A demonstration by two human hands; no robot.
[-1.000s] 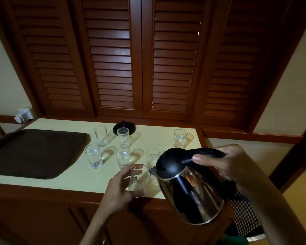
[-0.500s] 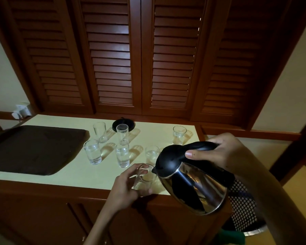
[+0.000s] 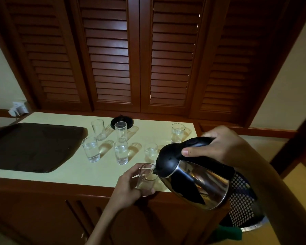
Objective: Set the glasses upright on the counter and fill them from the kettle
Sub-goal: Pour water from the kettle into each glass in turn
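Now the kettle (image 3: 193, 175) spout touches the glass (image 3: 147, 179) in the left hand (image 3: 129, 188).

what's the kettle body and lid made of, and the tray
Kettle: body looks like polished stainless steel, mirror reflections on it; lid and handle look matte black plastic. Tray: dark brown with a dull sheen, likely plastic or lacquered wood; too dim to tell.

Both forearms bare, no sleeves in frame. left hand (image 3: 126, 187) and right hand (image 3: 224, 147): no rings, watch, gloves. Short nails.
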